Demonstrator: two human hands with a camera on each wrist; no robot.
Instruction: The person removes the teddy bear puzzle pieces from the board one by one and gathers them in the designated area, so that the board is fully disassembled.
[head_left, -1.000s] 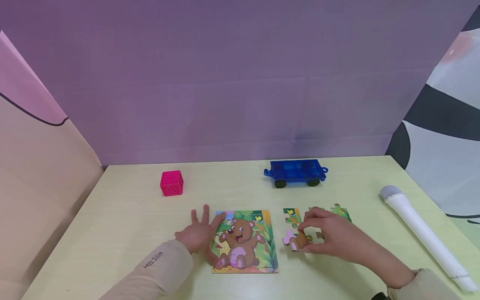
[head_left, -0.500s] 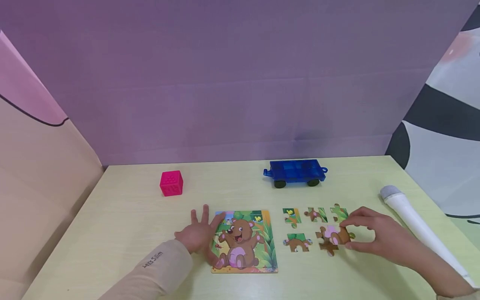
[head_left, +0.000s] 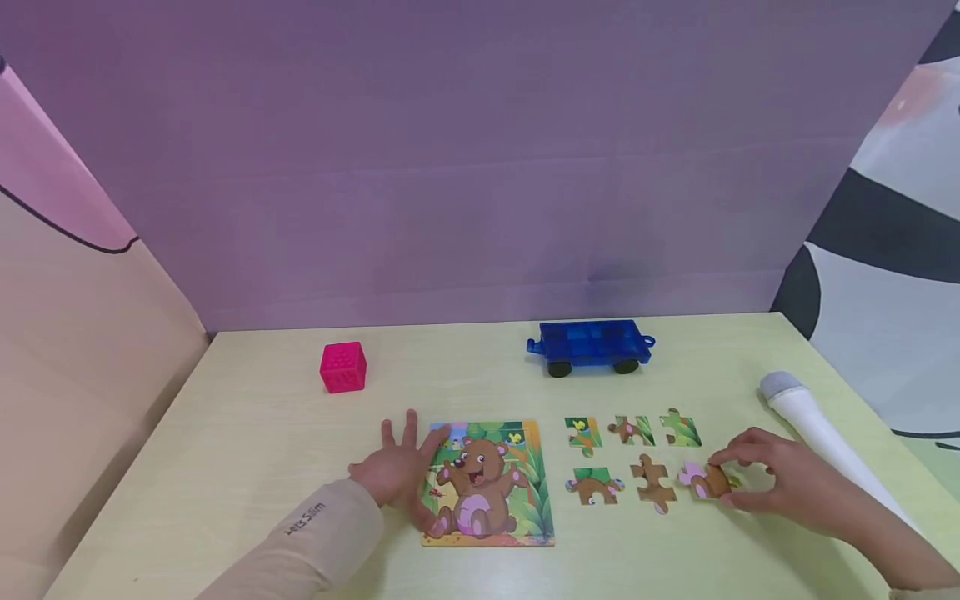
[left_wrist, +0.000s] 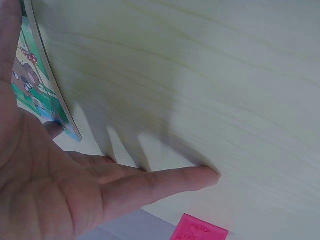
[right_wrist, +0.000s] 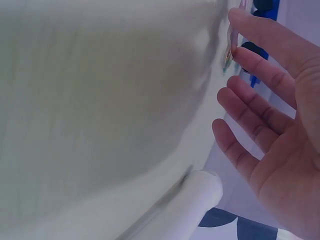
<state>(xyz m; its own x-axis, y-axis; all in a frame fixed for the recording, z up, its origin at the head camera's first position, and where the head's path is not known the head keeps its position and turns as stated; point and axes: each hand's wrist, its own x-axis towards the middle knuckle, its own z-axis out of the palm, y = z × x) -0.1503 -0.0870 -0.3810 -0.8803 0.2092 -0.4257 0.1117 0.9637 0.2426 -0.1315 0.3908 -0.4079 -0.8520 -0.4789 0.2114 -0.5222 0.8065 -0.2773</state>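
Beyond the bear board (head_left: pixel 487 483) and to its left on the worktop (head_left: pixel 262 467) sits a pink cube (head_left: pixel 343 367); the left hand (head_left: pixel 397 471), fingers spread, touches the board's left edge; a blue wagon (head_left: pixel 592 343) stands beyond the board, to its right; five loose pieces (head_left: pixel 654 483) lie right of the board; past them the right hand (head_left: pixel 772 475) pinches a sixth piece (head_left: pixel 707 481), the relation that counts, I judge: well right of the board, long axis roughly sideways towards it, right hand nearer; farthest right of the board lies a white microphone (head_left: pixel 828 440).
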